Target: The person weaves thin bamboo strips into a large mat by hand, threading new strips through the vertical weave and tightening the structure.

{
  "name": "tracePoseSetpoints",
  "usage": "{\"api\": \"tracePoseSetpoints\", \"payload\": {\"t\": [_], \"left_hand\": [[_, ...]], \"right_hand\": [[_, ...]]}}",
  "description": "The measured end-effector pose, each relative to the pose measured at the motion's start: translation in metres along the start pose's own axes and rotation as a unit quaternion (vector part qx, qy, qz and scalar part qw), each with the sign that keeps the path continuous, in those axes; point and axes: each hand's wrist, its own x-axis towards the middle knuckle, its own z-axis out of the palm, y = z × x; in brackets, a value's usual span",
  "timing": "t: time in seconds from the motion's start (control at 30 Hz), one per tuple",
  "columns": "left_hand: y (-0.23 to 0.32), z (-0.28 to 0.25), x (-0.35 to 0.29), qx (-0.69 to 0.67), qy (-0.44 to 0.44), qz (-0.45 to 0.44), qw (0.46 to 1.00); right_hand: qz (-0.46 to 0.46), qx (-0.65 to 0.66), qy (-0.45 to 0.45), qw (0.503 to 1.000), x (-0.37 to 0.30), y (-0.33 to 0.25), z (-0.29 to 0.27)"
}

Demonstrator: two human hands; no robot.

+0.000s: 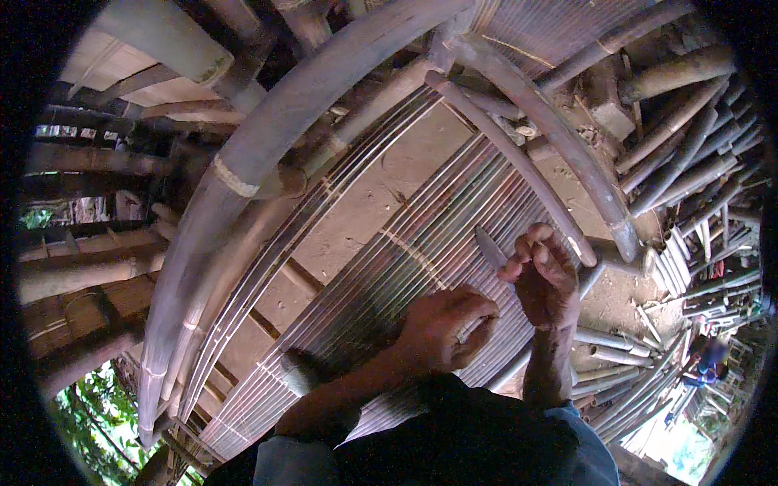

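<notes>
My right hand (pixel 545 279) is closed around a knife, its short pale blade (pixel 491 248) pointing up and to the left. Close by on the left, my left hand (pixel 452 326) has its fingers curled in. Whatever it may hold is hidden or too thin to tell. Both hands are over a slatted panel (pixel 405 251) of many narrow bamboo strips. A light binding (pixel 413 257) crosses the strips. Beside my left forearm is a pale rounded thing (pixel 298 374) whose kind I cannot make out.
A thick curved bamboo pole (pixel 267 138) arches along the left. Shorter poles (pixel 527 105) frame the panel's far right. Bare earth (pixel 365 194) shows through the gap in the strips. Stacked bamboo poles (pixel 689 154) lie at right. A person (pixel 710 360) is farther off at lower right.
</notes>
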Motion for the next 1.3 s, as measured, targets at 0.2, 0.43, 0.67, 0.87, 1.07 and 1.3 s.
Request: {"api": "tracePoseSetpoints", "payload": {"t": [0.2,0.43,0.67,0.87,1.07,1.3], "left_hand": [[0.008,-0.009,-0.003,-0.005,0.007,-0.007,1.0],[0.018,-0.032,0.005,-0.123,-0.007,-0.023,0.992],[0.012,-0.043,0.007,-0.17,0.0,-0.064,0.983],[0.016,-0.044,0.013,-0.127,-0.026,-0.08,0.988],[0.021,-0.032,0.01,-0.116,-0.051,-0.06,0.99],[0.03,-0.019,0.025,-0.099,-0.103,0.006,0.99]], "right_hand": [[0.009,-0.386,-0.155,0.909,-0.012,-0.008,0.014],[-0.142,-0.619,-0.077,0.769,-0.064,-0.049,-0.021],[-0.162,-0.299,-0.029,0.94,-0.044,-0.08,-0.007],[-0.097,-0.134,-0.048,0.985,-0.038,-0.085,0.008],[-0.132,-0.178,-0.011,0.975,-0.065,-0.094,0.032],[-0.158,-0.721,0.118,0.664,-0.122,-0.126,0.058]]}}
